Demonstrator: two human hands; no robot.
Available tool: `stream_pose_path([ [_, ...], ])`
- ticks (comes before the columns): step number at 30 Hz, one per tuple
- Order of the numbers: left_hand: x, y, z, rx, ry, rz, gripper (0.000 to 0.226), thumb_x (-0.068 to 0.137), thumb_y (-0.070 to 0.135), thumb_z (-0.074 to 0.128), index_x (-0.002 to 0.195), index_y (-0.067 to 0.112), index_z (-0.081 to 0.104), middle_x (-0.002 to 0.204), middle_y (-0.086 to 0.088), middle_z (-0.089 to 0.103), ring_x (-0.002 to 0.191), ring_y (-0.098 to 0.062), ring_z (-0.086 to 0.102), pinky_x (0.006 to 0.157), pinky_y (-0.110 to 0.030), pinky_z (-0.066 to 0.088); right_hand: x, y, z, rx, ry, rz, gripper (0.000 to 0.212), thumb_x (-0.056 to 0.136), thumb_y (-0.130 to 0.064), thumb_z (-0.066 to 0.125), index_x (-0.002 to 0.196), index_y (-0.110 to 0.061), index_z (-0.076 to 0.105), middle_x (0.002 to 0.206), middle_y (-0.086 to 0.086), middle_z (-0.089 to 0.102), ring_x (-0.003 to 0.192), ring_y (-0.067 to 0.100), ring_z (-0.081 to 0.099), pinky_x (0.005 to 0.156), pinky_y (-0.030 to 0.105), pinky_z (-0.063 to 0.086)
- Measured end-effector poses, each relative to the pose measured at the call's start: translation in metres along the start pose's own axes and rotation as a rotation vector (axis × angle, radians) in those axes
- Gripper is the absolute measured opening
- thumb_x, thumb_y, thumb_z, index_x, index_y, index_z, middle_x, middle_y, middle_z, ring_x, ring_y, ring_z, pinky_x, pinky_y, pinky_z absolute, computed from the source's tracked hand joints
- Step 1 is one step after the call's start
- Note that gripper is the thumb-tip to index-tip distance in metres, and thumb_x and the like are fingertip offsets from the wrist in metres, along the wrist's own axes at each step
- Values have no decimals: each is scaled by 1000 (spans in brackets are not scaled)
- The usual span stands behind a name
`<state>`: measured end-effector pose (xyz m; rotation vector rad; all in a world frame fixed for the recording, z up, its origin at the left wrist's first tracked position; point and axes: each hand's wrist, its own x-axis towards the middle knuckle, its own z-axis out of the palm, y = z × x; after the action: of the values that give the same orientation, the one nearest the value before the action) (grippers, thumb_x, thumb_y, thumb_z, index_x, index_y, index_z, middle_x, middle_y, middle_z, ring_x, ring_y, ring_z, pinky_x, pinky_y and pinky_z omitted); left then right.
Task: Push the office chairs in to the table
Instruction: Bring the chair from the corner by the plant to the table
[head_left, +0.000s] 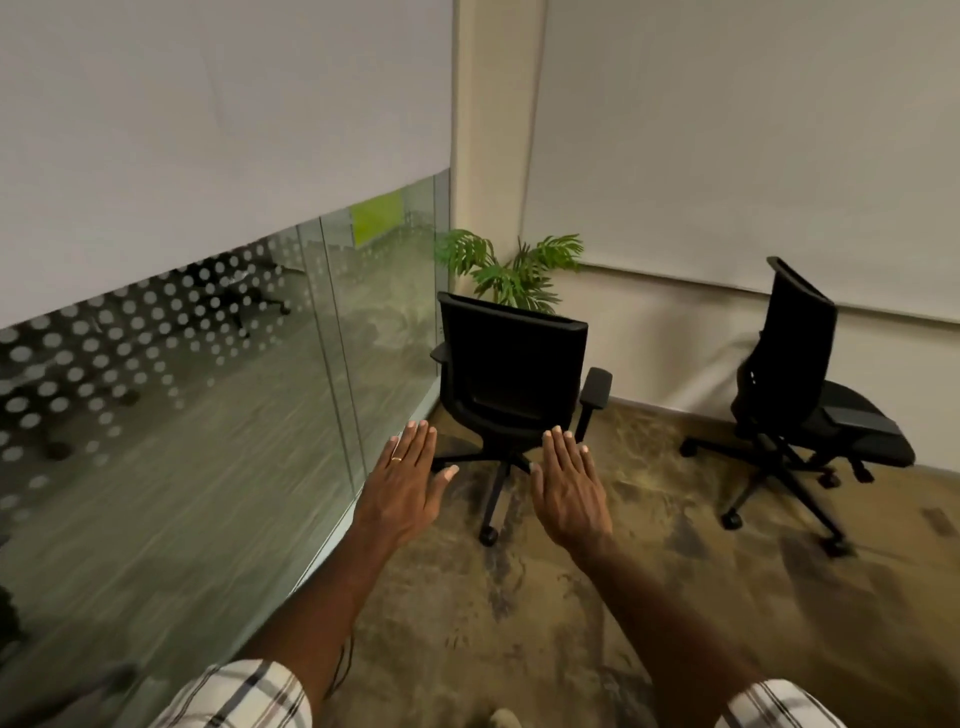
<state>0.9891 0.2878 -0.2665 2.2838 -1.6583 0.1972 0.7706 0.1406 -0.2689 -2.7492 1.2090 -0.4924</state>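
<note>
Two black office chairs stand on the carpet near the room's corner. The nearer chair (511, 369) shows me its backrest, straight ahead of my hands. A second chair (810, 395) stands to the right, seen side-on with its seat pointing right. My left hand (408, 480) and my right hand (569, 486) are stretched out flat, palms down, fingers extended, holding nothing. Both hands are short of the nearer chair and do not touch it. No table is in view.
A glass partition (208, 415) with a dotted frosting band runs along the left. A potted palm (511, 273) stands in the corner behind the nearer chair. White blinds cover the far wall. Patterned brown carpet (519, 623) lies between me and the chairs.
</note>
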Motion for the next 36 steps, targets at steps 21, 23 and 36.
stream_pose_path([
  [21, 426, -114, 71, 39, -35, -3, 84, 101, 61, 7, 158, 1, 25, 166, -15, 22, 156, -27, 11, 127, -45, 11, 437, 99, 53, -6, 81, 52, 71, 104, -49, 7, 160, -7, 22, 167, 11, 21, 156, 23, 11, 127, 42, 6],
  [23, 449, -121, 83, 44, -53, 3, 86, 100, 63, 4, 158, 2, 24, 166, -15, 23, 156, -27, 11, 127, -44, 10, 451, 108, 63, 12, 77, 43, 70, 105, -49, 9, 160, -8, 21, 168, 10, 19, 156, 22, 9, 127, 40, 3],
  [36, 674, -203, 152, 26, -417, 111, 128, 72, 93, -12, 160, 5, 18, 168, -12, 19, 157, -24, 8, 127, -44, 8, 583, 150, 115, -8, -153, 166, 68, 105, -58, 21, 159, -17, 28, 167, 1, 22, 155, 17, 17, 127, 39, 12],
])
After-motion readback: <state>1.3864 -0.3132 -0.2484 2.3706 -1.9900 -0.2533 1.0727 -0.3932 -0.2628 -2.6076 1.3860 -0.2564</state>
